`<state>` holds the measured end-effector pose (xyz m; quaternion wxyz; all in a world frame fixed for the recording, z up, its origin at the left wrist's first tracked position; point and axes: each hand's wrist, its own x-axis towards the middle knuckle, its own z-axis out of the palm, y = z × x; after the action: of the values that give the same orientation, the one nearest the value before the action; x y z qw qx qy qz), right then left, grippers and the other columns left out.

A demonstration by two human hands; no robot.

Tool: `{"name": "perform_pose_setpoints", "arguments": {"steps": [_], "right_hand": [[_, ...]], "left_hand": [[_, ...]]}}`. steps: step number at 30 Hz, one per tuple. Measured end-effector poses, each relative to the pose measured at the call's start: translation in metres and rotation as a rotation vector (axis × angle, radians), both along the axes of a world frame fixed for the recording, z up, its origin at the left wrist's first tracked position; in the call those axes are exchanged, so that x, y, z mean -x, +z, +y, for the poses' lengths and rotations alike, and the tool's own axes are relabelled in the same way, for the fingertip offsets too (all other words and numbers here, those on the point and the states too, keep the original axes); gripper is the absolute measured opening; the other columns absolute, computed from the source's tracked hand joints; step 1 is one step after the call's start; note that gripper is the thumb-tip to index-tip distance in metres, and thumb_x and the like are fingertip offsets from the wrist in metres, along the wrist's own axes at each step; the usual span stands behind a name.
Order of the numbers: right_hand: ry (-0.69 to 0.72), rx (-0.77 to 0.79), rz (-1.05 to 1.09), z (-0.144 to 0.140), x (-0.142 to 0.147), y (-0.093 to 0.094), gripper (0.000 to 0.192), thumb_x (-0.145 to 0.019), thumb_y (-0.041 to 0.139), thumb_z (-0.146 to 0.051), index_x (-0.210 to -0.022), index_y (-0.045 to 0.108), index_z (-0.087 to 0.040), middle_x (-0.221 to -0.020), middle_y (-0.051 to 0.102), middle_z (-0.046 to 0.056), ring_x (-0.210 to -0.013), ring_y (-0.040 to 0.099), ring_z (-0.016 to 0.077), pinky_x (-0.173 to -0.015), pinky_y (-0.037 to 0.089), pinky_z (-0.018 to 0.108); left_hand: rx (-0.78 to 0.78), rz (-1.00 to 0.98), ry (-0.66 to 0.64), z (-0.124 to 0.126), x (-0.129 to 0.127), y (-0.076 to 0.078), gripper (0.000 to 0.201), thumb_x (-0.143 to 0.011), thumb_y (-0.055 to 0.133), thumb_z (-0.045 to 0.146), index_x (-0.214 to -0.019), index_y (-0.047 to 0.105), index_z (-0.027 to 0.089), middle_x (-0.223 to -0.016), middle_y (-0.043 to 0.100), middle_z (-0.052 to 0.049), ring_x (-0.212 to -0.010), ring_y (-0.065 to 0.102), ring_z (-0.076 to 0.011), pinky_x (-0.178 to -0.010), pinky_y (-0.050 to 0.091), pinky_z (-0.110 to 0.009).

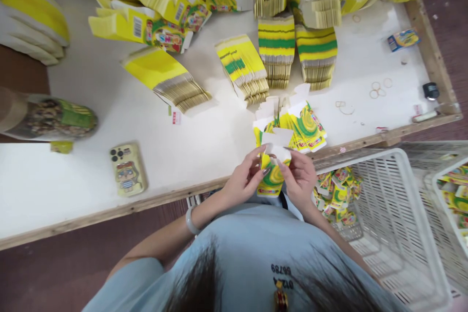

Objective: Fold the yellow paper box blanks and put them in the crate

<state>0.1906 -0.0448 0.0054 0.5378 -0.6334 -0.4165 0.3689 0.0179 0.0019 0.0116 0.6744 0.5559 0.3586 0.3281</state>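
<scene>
Both my hands hold one small yellow-and-green carton (pixel 272 175) just above the table's front edge. My left hand (pixel 244 179) grips its left side with fingers on the white top flaps. My right hand (pixel 299 178) grips the right side. A fanned pile of flat cartons (pixel 305 129) lies on the white table (pixel 109 107) right behind my hands. I wear a pale blue shirt and a bracelet on the left wrist.
Several stacks of flat yellow cartons (pixel 278 48) cover the back of the table. A phone (pixel 127 169) lies at front left. A white plastic crate (pixel 387 214) at my right holds folded cartons (pixel 336 195). Rubber bands (pixel 378 88) lie at the right.
</scene>
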Motion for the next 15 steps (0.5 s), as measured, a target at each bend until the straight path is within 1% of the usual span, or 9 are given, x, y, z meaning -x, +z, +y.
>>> {"name": "perform_pose_setpoints", "arguments": {"steps": [2, 5, 7, 9, 10, 11, 13, 14, 15], "right_hand": [[0.093, 0.037, 0.016, -0.008, -0.005, 0.002, 0.026, -0.091, 0.073, -0.037, -0.114, 0.071, -0.025, -0.108, 0.078, 0.007, -0.092, 0.075, 0.0201, -0.081, 0.062, 0.033], [0.217, 0.13, 0.012, -0.013, -0.009, 0.008, 0.021, -0.095, 0.066, -0.04, -0.103, 0.076, -0.024, -0.095, 0.08, 0.005, -0.082, 0.075, 0.0191, -0.074, 0.061, 0.031], [0.231, 0.146, -0.021, -0.015, -0.008, 0.01, 0.027, -0.098, 0.06, -0.042, -0.092, 0.077, -0.022, -0.085, 0.079, 0.004, -0.077, 0.072, 0.0182, -0.071, 0.06, 0.03], [0.187, 0.115, -0.048, -0.017, -0.007, 0.007, 0.028, -0.098, 0.06, -0.042, -0.086, 0.075, -0.022, -0.08, 0.076, 0.003, -0.072, 0.07, 0.0174, -0.068, 0.059, 0.03], [0.143, 0.091, -0.073, -0.019, -0.006, 0.005, 0.025, -0.097, 0.063, -0.041, -0.086, 0.075, -0.022, -0.082, 0.076, 0.003, -0.072, 0.071, 0.0177, -0.069, 0.059, 0.031], [0.1, 0.072, -0.11, -0.02, -0.007, 0.003, 0.022, -0.095, 0.066, -0.041, -0.088, 0.075, -0.023, -0.086, 0.077, 0.004, -0.075, 0.072, 0.0189, -0.071, 0.061, 0.033], [0.066, 0.047, -0.211, -0.022, -0.012, -0.002, 0.02, -0.093, 0.069, -0.043, -0.095, 0.077, -0.025, -0.097, 0.079, 0.007, -0.086, 0.076, 0.0231, -0.081, 0.063, 0.039], [0.107, 0.028, -0.258, -0.023, -0.016, -0.003, 0.021, -0.093, 0.069, -0.045, -0.098, 0.079, -0.027, -0.102, 0.08, 0.008, -0.093, 0.077, 0.0252, -0.087, 0.063, 0.042], [0.185, -0.003, -0.288, -0.023, -0.021, -0.002, 0.025, -0.092, 0.069, -0.05, -0.101, 0.08, -0.029, -0.104, 0.08, 0.008, -0.099, 0.077, 0.0269, -0.091, 0.062, 0.044]], "left_hand": [[0.026, 0.036, -0.099, 0.0, 0.01, 0.003, 0.054, -0.103, 0.055, 0.042, -0.153, 0.041, 0.024, -0.113, 0.071, -0.011, -0.071, 0.061, -0.0106, -0.065, 0.053, -0.022], [0.104, -0.039, -0.235, 0.003, 0.02, 0.008, 0.047, -0.103, 0.055, 0.044, -0.143, 0.049, 0.021, -0.113, 0.071, -0.01, -0.091, 0.069, -0.0166, -0.082, 0.057, -0.029], [0.099, -0.025, -0.288, 0.003, 0.021, 0.01, 0.038, -0.103, 0.054, 0.046, -0.13, 0.056, 0.019, -0.111, 0.07, -0.01, -0.1, 0.069, -0.0193, -0.091, 0.056, -0.034], [0.042, 0.04, -0.271, 0.002, 0.019, 0.008, 0.037, -0.104, 0.05, 0.048, -0.122, 0.06, 0.018, -0.107, 0.07, -0.01, -0.1, 0.067, -0.0199, -0.092, 0.056, -0.034], [0.015, 0.059, -0.239, 0.001, 0.018, 0.006, 0.04, -0.105, 0.048, 0.049, -0.126, 0.059, 0.018, -0.107, 0.07, -0.01, -0.098, 0.067, -0.0198, -0.091, 0.056, -0.034], [-0.004, 0.064, -0.203, 0.0, 0.016, 0.004, 0.045, -0.105, 0.046, 0.05, -0.135, 0.055, 0.018, -0.107, 0.07, -0.01, -0.096, 0.067, -0.0195, -0.09, 0.056, -0.034], [-0.02, 0.051, -0.173, -0.002, 0.014, 0.001, 0.057, -0.106, 0.043, 0.05, -0.154, 0.04, 0.02, -0.112, 0.072, -0.012, -0.093, 0.069, -0.0191, -0.09, 0.057, -0.036], [-0.029, 0.046, -0.189, -0.002, 0.013, 0.001, 0.061, -0.106, 0.041, 0.051, -0.158, 0.036, 0.02, -0.115, 0.073, -0.013, -0.094, 0.07, -0.0198, -0.093, 0.057, -0.038], [-0.044, 0.047, -0.213, -0.002, 0.013, 0.002, 0.062, -0.106, 0.039, 0.053, -0.158, 0.039, 0.02, -0.119, 0.074, -0.014, -0.097, 0.071, -0.0213, -0.098, 0.056, -0.04]]}}
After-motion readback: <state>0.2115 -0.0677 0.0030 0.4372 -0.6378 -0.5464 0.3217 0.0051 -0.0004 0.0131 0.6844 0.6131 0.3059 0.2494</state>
